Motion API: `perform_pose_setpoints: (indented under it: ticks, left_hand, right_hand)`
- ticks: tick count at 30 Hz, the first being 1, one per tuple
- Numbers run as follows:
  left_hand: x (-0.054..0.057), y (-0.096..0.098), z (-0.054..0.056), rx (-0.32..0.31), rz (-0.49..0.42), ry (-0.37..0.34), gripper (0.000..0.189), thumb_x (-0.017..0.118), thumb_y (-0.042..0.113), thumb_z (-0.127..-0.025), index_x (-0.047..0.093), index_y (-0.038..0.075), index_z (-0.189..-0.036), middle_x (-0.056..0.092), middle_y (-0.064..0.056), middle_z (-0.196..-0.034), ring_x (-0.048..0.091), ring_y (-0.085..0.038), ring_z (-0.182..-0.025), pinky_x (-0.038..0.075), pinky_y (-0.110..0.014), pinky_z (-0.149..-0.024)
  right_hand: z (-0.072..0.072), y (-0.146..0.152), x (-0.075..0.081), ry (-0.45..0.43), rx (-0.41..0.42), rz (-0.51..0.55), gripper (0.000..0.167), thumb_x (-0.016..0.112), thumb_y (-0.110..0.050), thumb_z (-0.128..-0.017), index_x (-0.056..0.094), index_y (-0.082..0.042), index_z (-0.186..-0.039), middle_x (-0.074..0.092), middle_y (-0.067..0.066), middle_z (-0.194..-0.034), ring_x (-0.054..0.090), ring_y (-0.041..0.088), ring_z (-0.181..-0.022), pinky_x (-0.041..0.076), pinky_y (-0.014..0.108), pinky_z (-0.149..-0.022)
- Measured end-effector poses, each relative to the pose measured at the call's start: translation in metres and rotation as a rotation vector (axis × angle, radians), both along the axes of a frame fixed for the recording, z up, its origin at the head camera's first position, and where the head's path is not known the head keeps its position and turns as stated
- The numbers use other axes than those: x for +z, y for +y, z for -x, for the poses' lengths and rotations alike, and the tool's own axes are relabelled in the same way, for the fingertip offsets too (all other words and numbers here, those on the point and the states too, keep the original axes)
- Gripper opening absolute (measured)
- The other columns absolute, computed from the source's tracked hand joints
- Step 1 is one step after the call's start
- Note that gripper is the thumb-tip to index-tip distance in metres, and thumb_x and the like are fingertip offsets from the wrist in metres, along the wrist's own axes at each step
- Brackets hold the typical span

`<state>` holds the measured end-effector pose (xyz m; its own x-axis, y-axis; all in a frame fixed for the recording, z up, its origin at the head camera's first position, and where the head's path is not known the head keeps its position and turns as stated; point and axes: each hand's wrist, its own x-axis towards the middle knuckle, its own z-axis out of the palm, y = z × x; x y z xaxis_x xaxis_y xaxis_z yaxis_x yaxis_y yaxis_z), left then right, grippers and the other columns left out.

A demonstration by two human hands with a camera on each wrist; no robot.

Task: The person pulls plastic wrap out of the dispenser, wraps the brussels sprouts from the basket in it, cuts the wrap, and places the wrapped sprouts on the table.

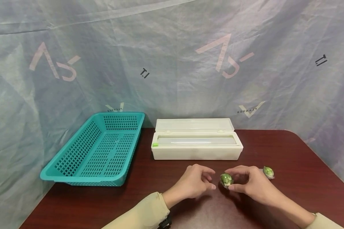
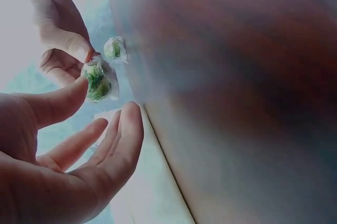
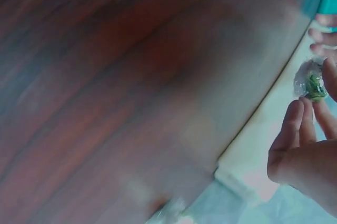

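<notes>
A small round green vegetable point(image 1: 226, 180) in clear film is pinched between the thumb and fingers of my right hand point(image 1: 255, 185), low over the table's front half. In the left wrist view its crinkled wrap point(image 2: 98, 80) shows plainly; I cannot tell the vegetable's exact kind. My left hand point(image 1: 192, 182) faces it from the left, fingers loosely bent and holding nothing, a small gap away in the head view. Beyond my right hand lies another wrapped green vegetable point(image 1: 268, 172) on the table.
Behind my hands stands a white film dispenser point(image 1: 197, 154), its clear lid point(image 1: 193, 125) raised and a green slider point(image 1: 155, 144) at its left end. A turquoise plastic basket point(image 1: 132, 152) stands at the left. Grey sheeting point(image 1: 172, 63) hangs behind the dark red-brown table point(image 1: 298, 197).
</notes>
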<state>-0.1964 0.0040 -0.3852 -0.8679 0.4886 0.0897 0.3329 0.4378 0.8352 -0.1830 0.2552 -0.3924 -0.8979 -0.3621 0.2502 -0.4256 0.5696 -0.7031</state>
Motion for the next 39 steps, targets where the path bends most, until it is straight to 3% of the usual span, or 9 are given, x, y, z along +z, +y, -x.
perform_pose_setpoints:
  ticks: [10, 16, 23, 26, 30, 35, 39]
  left_hand:
    - [0.003, 0.012, -0.004, -0.007, -0.009, -0.017, 0.034, 0.087, 0.006, -0.085, 0.078, 0.003, -0.118, 0.071, 0.008, -0.083, 0.065, 0.000, -0.073, 0.052, -0.020, -0.071]
    - [0.006, 0.011, -0.010, -0.019, -0.001, -0.018, 0.031, 0.086, 0.007, -0.087, 0.079, 0.002, -0.117, 0.070, 0.010, -0.081, 0.063, 0.000, -0.067, 0.051, -0.019, -0.070]
    - [0.005, 0.008, -0.014, -0.014, 0.010, -0.029, 0.028, 0.085, 0.009, -0.088, 0.079, 0.004, -0.116, 0.070, 0.010, -0.082, 0.058, -0.003, -0.052, 0.050, -0.019, -0.068]
    - [0.003, 0.007, -0.013, -0.020, 0.017, -0.022, 0.027, 0.084, 0.009, -0.089, 0.079, 0.004, -0.115, 0.069, 0.011, -0.081, 0.058, -0.002, -0.054, 0.050, -0.019, -0.068]
    - [0.002, 0.005, -0.013, -0.030, 0.026, -0.016, 0.026, 0.084, 0.010, -0.089, 0.079, 0.004, -0.114, 0.069, 0.011, -0.080, 0.058, -0.002, -0.056, 0.050, -0.019, -0.068]
    - [0.003, 0.003, -0.013, -0.025, 0.018, -0.019, 0.025, 0.084, 0.010, -0.090, 0.080, 0.004, -0.114, 0.069, 0.011, -0.079, 0.058, -0.002, -0.055, 0.050, -0.020, -0.063]
    - [0.002, 0.003, -0.013, -0.029, 0.009, -0.023, 0.025, 0.084, 0.010, -0.090, 0.079, 0.004, -0.113, 0.069, 0.011, -0.079, 0.058, -0.002, -0.054, 0.050, -0.020, -0.063]
  right_hand:
    - [0.008, 0.044, 0.002, 0.050, -0.144, -0.171, 0.041, 0.095, -0.030, -0.078, 0.081, -0.021, -0.115, 0.074, -0.011, -0.108, 0.066, 0.015, -0.100, 0.053, 0.034, -0.080]
    - [0.016, 0.061, -0.001, 0.060, -0.193, -0.233, 0.041, 0.096, -0.033, -0.077, 0.082, -0.022, -0.114, 0.074, -0.010, -0.104, 0.058, 0.021, -0.097, 0.049, 0.035, -0.075]
    - [0.021, 0.072, -0.007, 0.093, -0.210, -0.256, 0.041, 0.096, -0.033, -0.077, 0.083, -0.022, -0.114, 0.074, -0.010, -0.102, 0.055, 0.020, -0.096, 0.047, 0.035, -0.073]
    - [0.023, 0.074, -0.009, 0.101, -0.209, -0.264, 0.040, 0.097, -0.033, -0.075, 0.083, -0.024, -0.113, 0.074, -0.010, -0.102, 0.055, 0.019, -0.097, 0.046, 0.041, -0.077]
    - [0.023, 0.074, -0.011, 0.102, -0.209, -0.260, 0.040, 0.098, -0.032, -0.073, 0.084, -0.024, -0.110, 0.074, -0.011, -0.097, 0.054, 0.021, -0.099, 0.036, 0.054, -0.084]
    - [0.024, 0.073, -0.011, 0.119, -0.219, -0.270, 0.041, 0.098, -0.033, -0.071, 0.085, -0.022, -0.108, 0.072, -0.013, -0.089, 0.050, 0.019, -0.096, 0.026, 0.050, -0.080]
    - [0.025, 0.073, -0.011, 0.120, -0.215, -0.286, 0.043, 0.099, -0.034, -0.070, 0.085, -0.022, -0.108, 0.074, -0.012, -0.092, 0.051, 0.020, -0.097, 0.026, 0.049, -0.078]
